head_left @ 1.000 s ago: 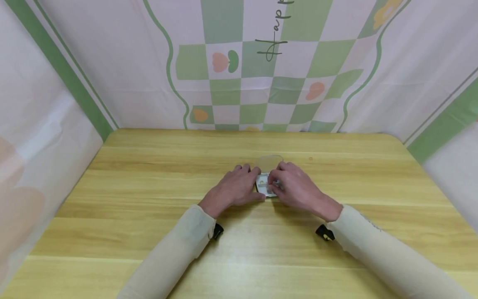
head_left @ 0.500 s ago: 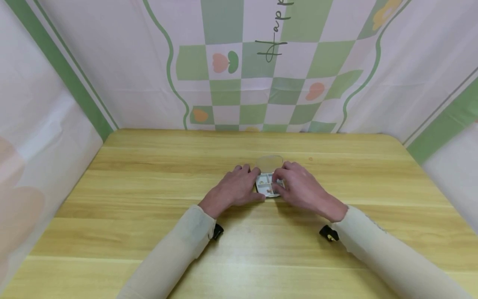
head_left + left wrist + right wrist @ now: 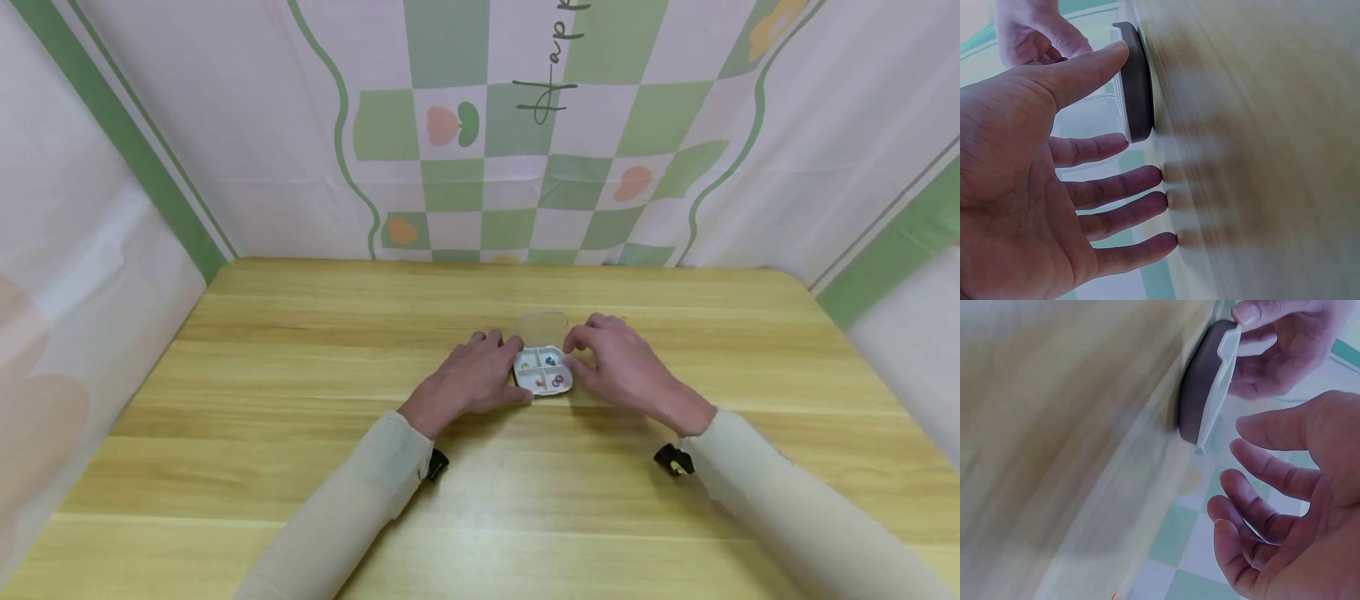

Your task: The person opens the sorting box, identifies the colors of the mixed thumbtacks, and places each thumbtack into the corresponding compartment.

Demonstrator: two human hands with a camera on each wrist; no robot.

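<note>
A small pill case [image 3: 552, 392] with a white inside and dark base [image 3: 1137, 84] lies on the table, its clear lid [image 3: 542, 327] tipped back. Dividers split it into several compartments. Purple rings [image 3: 557, 381] lie in the near right one, a blue piece [image 3: 551, 361] in the far right, and tiny yellowish and reddish bits in the left ones. My left hand [image 3: 474, 375] holds the case at its left side, thumb on the near edge, index finger at the far corner. Just off the right edge hovers my right hand [image 3: 628, 365], thumb and loosely bent fingers apart with nothing between them.
A small orange piece [image 3: 623, 319] lies on the wooden table [image 3: 315, 333] beyond the right hand, partly hidden by it. Patterned cloth [image 3: 517, 175] hangs behind the table's far edge. Black wrist straps show under both sleeves.
My right hand has drawn back rightward from over the case and its fingers have spread, uncovering the right compartments and the purple rings. The left hand has stayed still.
</note>
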